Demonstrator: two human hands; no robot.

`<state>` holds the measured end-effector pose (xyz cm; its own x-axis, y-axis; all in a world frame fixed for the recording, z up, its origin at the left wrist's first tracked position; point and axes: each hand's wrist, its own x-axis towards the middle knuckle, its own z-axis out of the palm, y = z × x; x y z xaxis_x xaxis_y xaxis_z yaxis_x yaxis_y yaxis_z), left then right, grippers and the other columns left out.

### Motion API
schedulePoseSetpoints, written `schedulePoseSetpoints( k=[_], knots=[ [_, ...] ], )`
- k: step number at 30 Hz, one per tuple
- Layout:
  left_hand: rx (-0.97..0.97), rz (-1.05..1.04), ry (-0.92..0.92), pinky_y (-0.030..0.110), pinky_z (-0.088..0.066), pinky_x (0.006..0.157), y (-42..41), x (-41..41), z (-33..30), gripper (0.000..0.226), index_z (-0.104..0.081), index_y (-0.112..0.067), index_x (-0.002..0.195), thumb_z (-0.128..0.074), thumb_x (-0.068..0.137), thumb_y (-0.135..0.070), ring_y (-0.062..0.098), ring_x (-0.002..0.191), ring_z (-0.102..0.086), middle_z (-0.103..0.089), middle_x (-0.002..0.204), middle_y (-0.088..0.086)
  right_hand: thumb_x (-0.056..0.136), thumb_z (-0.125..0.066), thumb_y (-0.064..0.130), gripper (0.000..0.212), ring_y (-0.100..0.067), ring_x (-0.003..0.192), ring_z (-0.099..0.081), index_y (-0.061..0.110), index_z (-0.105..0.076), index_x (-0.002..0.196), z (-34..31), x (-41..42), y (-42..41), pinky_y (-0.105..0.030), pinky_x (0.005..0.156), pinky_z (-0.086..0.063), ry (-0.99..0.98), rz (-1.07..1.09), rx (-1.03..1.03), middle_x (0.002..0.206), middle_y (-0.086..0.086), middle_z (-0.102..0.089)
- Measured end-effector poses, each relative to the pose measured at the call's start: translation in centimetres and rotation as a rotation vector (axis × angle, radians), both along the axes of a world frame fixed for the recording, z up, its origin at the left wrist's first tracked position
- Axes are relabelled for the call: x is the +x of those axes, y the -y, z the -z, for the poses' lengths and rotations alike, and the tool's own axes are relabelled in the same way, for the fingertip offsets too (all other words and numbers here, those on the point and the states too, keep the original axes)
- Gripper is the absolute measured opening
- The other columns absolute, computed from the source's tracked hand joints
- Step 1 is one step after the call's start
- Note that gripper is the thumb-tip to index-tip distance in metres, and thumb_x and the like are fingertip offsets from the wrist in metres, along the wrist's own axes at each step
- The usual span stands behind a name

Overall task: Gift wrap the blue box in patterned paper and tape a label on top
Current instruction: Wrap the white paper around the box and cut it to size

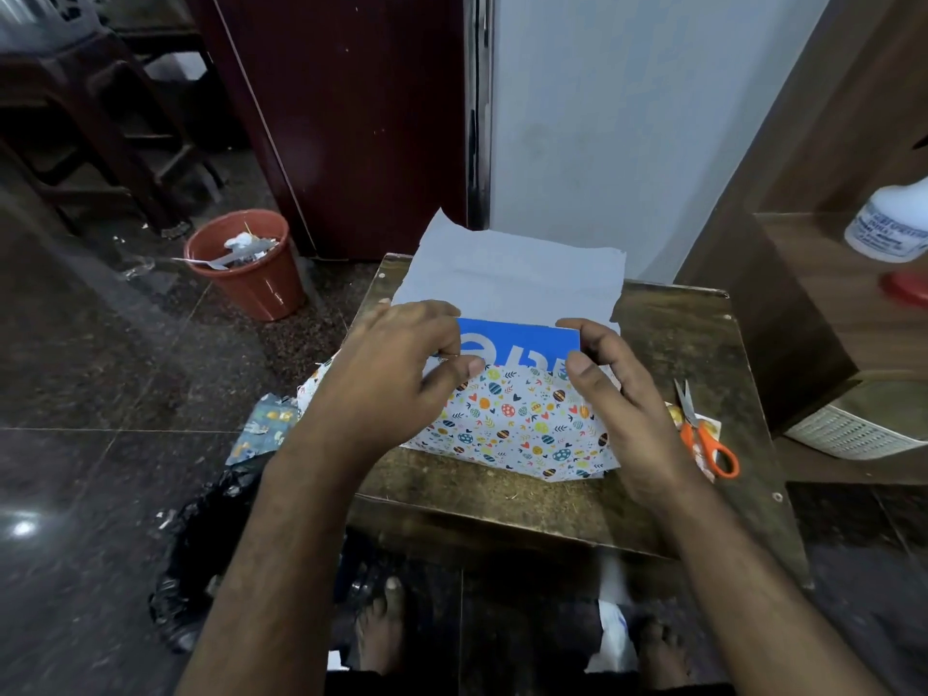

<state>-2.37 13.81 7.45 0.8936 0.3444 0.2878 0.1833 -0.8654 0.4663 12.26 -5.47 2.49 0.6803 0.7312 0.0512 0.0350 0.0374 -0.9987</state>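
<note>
At centre frame I have the box (519,336) on the table (502,489), with the near flap of paper (522,419) pulled up over it. My left hand (396,364) and right hand (610,379) each pinch that flap's top edge, I judge to keep it taut for creasing. Scissors (703,434) wait at right, within reach.

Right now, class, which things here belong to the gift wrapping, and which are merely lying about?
In the job:
blue box
patterned paper, held by left hand and right hand
orange scissors, idle on the table

Lying about:
red bin
white bottle
black bag
</note>
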Motion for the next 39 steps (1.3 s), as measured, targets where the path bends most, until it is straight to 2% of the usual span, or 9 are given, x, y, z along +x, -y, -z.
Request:
schedulePoseSetpoints(
  k=[3, 9, 14, 20, 24, 27, 30, 34, 39],
  knots=[
    [0.021, -0.015, -0.073, 0.039, -0.036, 0.101, 0.1, -0.4, -0.8, 0.039, -0.049, -0.032, 0.066, -0.05, 0.087, -0.065, 0.018, 0.108, -0.06, -0.067, 0.112, -0.007, 0.091, -0.064, 0.047, 0.041, -0.032, 0.124, -0.062, 0.032, -0.063, 0.129, 0.0, 0.0, 0.0, -0.066, 0.103, -0.048, -0.007, -0.031, 0.002, 0.128, -0.006, -0.065],
    [-0.106, -0.011, -0.273, 0.042, -0.045, 0.097, 0.2, -1.5, -2.3, 0.039, -0.054, -0.026, 0.066, -0.071, 0.086, -0.054, 0.018, 0.114, -0.054, -0.059, 0.121, -0.007, 0.088, -0.063, 0.048, 0.043, -0.03, 0.121, -0.061, 0.034, -0.063, 0.128, -0.2, -0.3, -0.1, -0.063, 0.104, -0.048, 0.032, -0.093, -0.037, 0.124, -0.001, -0.067],
    [0.053, -0.011, -0.253, 0.041, -0.034, 0.108, 0.5, -1.5, -2.7, 0.04, -0.045, -0.034, 0.064, -0.064, 0.087, -0.06, 0.014, 0.093, -0.054, -0.063, 0.111, -0.01, 0.095, -0.061, 0.031, 0.043, -0.019, 0.127, -0.063, 0.029, -0.059, 0.137, -0.2, -0.4, 0.5, -0.054, 0.109, -0.05, 0.068, -0.092, -0.028, 0.13, 0.005, -0.069],
    [0.048, -0.056, -0.203, 0.031, -0.029, 0.099, 0.9, -1.5, -2.2, 0.037, -0.049, -0.025, 0.068, -0.069, 0.089, -0.05, 0.022, 0.103, -0.061, -0.07, 0.113, 0.002, 0.091, -0.07, 0.038, 0.056, -0.013, 0.131, -0.06, 0.032, -0.054, 0.144, -0.3, -0.2, 1.4, -0.043, 0.109, -0.051, 0.088, -0.143, -0.045, 0.135, 0.007, -0.068],
    [0.035, -0.109, -0.124, 0.038, -0.024, 0.115, 1.4, -1.0, -1.8, 0.03, -0.06, -0.02, 0.076, -0.074, 0.088, -0.044, 0.016, 0.111, -0.061, -0.07, 0.115, -0.003, 0.091, -0.07, 0.022, 0.055, -0.021, 0.129, -0.062, 0.026, -0.055, 0.143, -0.2, 0.0, 1.2, -0.047, 0.107, -0.052, 0.026, -0.159, -0.002, 0.135, 0.0, -0.068],
    [-0.004, -0.111, -0.111, 0.047, -0.025, 0.122, 1.6, -0.8, -1.8, 0.02, -0.064, -0.024, 0.086, -0.074, 0.09, -0.041, 0.012, 0.103, -0.058, -0.071, 0.115, -0.007, 0.09, -0.071, 0.021, 0.054, -0.023, 0.128, -0.062, 0.026, -0.056, 0.142, -0.1, 0.2, 1.0, -0.049, 0.106, -0.053, 0.002, -0.161, 0.007, 0.135, -0.001, -0.068],
    [0.002, -0.095, -0.116, 0.046, -0.028, 0.119, 2.8, -0.2, -2.1, 0.011, -0.07, -0.025, 0.104, -0.073, 0.093, -0.023, 0.014, 0.122, -0.052, -0.065, 0.129, -0.007, 0.089, -0.071, 0.022, 0.053, -0.023, 0.126, -0.063, 0.029, -0.057, 0.14, 0.0, 0.4, 0.8, -0.048, 0.106, -0.053, -0.003, -0.165, 0.001, 0.134, -0.001, -0.067],
    [-0.097, 0.048, -0.049, 0.046, -0.044, 0.107, 5.7, 1.1, -1.3, 0.047, -0.067, -0.022, 0.125, -0.055, 0.091, 0.009, 0.019, 0.135, -0.045, -0.055, 0.143, -0.001, 0.089, -0.069, 0.019, 0.051, -0.023, 0.122, -0.064, 0.028, -0.058, 0.138, 0.2, 0.5, 0.5, -0.037, 0.098, -0.055, -0.008, -0.168, 0.018, 0.131, 0.0, -0.068],
    [-0.034, -0.066, -0.168, 0.029, -0.005, 0.127, 7.3, 2.7, -0.1, 0.054, -0.022, -0.022, 0.163, -0.036, 0.112, -0.031, 0.013, 0.16, -0.008, -0.029, 0.168, -0.002, 0.091, -0.066, 0.014, 0.048, -0.024, 0.122, -0.064, 0.021, -0.059, 0.138, 0.5, 0.4, 0.2, -0.034, 0.1, -0.053, -0.029, -0.163, 0.031, 0.127, -0.004, -0.07]
  ],
)
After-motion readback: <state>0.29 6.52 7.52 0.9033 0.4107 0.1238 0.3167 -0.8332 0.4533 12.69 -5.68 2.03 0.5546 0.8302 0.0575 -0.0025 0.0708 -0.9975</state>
